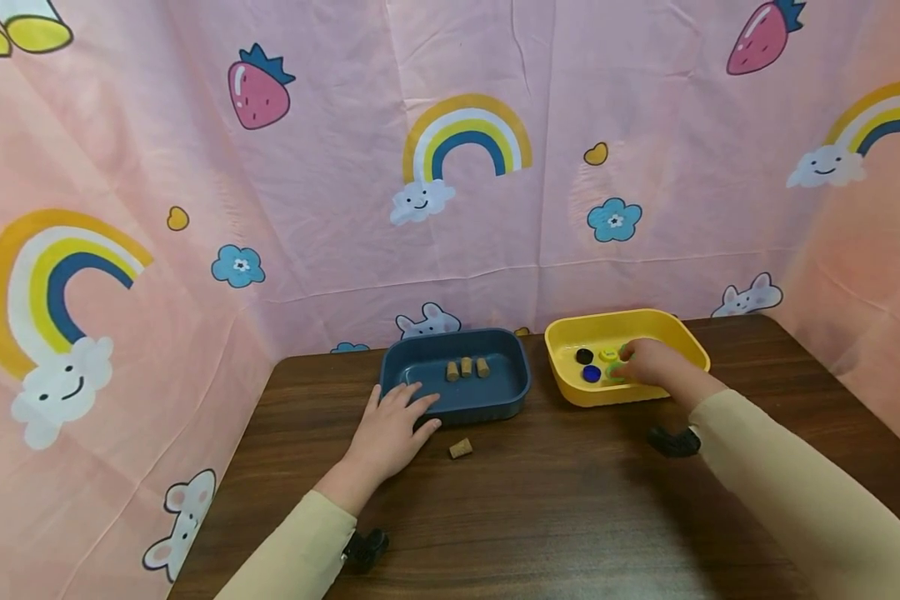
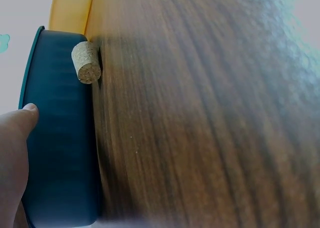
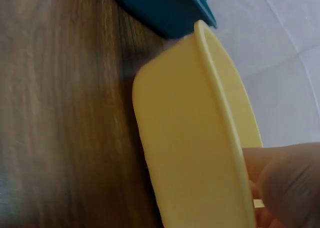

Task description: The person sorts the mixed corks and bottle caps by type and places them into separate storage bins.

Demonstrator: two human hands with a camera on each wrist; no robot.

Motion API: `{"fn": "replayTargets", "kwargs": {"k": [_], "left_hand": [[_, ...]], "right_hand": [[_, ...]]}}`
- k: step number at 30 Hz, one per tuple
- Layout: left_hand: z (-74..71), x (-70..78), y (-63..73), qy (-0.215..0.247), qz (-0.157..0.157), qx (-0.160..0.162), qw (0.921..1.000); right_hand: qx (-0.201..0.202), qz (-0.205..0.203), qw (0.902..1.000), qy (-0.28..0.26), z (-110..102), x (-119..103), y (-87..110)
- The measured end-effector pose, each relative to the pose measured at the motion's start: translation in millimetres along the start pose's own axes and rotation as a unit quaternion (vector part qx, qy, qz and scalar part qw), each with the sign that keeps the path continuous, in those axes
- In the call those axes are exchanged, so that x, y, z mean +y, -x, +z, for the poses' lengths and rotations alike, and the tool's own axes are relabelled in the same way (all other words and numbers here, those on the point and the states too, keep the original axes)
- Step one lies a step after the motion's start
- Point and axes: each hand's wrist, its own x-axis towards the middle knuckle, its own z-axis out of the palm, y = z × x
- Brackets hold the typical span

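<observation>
My left hand [image 1: 386,429] rests with spread, nearly straight fingers over the near left rim of a dark blue tray [image 1: 487,412]. In the left wrist view its thumb [image 2: 22,119] touches the rim. Three corks [image 1: 467,367] stand in this tray, and another cork [image 1: 461,448] lies on the table before it. My right hand [image 1: 648,363] reaches into a yellow tray [image 1: 573,395], fingers bent down among bottle caps. A black cap [image 1: 584,356], a blue cap [image 1: 592,373] and a yellow cap [image 1: 608,354] show there. Green caps are partly hidden at the fingertips; whether one is pinched is unclear.
Both trays stand side by side near the back edge of the brown wooden table [image 1: 540,517]. A pink patterned cloth [image 1: 330,183] hangs behind and along the sides. A black strap piece [image 1: 675,442] juts from under the right wrist, another [image 1: 366,550] from the left.
</observation>
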Motion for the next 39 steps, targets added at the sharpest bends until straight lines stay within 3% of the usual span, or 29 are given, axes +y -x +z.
{"fn": "replayTargets", "kwargs": {"k": [6,11,14,20,27,39], "left_hand": [[1.5,-0.5,0.6,0.003,-0.002,0.002,1.0],[3.9,-1.3,-0.6,0.001,-0.001,0.001,1.0],[4.8,-1.7,-0.8,0.005,-0.001,0.001,1.0],[5.4,-2.4,-0.3,0.007,-0.003,0.001,1.0],[6.4,-2.9,-0.5,0.008,-0.003,-0.001,1.0],[6.3,-3.6,-0.8,0.014,0.006,0.01,0.9998]], "right_hand": [[0.066,-0.013,0.9966,-0.047,6,-5,16.5],[0.129,-0.032,0.9879,-0.08,13,-19,37.3],[0.146,-0.051,0.9828,-0.101,19,-27,51.2],[0.145,-0.077,0.9769,-0.137,30,-40,71.4],[0.154,-0.121,0.9678,-0.158,45,-51,79.4],[0.091,-0.156,0.9786,-0.099,90,-110,76.3]]}}
